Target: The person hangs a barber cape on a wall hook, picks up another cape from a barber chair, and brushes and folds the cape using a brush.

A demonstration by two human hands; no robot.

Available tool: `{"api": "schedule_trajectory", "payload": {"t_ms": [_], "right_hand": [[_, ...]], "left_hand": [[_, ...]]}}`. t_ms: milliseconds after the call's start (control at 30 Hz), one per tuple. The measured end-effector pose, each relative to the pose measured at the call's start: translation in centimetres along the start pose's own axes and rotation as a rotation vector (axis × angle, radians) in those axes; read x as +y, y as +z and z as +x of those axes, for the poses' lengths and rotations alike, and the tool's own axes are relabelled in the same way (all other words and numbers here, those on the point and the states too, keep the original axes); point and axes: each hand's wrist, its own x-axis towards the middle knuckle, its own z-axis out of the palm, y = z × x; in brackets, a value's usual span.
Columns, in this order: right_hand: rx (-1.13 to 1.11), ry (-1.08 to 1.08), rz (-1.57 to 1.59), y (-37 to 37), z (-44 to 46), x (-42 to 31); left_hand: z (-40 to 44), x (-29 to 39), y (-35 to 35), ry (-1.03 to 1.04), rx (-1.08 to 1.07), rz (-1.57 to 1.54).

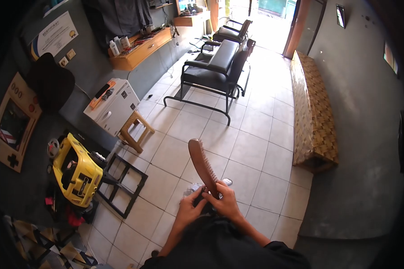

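Observation:
A long brown brush (201, 162) with bristles along its right edge points up and away from me, in front of my body. My right hand (224, 201) is closed around its lower end. Beside it, my left hand (192, 207) has its fingers bent in near the brush's base, touching or almost touching my right hand. Whether the left fingers grip the brush or something small and dark there, I cannot make out. My feet show partly below the hands.
Black barber chairs (206, 74) stand ahead on the tiled floor (166, 157). To the left are a white cabinet (116, 107) on a wooden stool, a yellow toy car (78, 172) and a black metal frame (130, 193). A woven-patterned bench (316, 112) lines the right wall.

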Motion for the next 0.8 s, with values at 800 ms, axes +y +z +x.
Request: {"api": "schedule_trajectory", "payload": {"t_ms": [800], "right_hand": [[-0.257, 0.080, 0.148, 0.5, -0.1, 1.9]], "left_hand": [[-2.0, 0.6, -2.0, 0.073, -0.033, 0.218]]}}
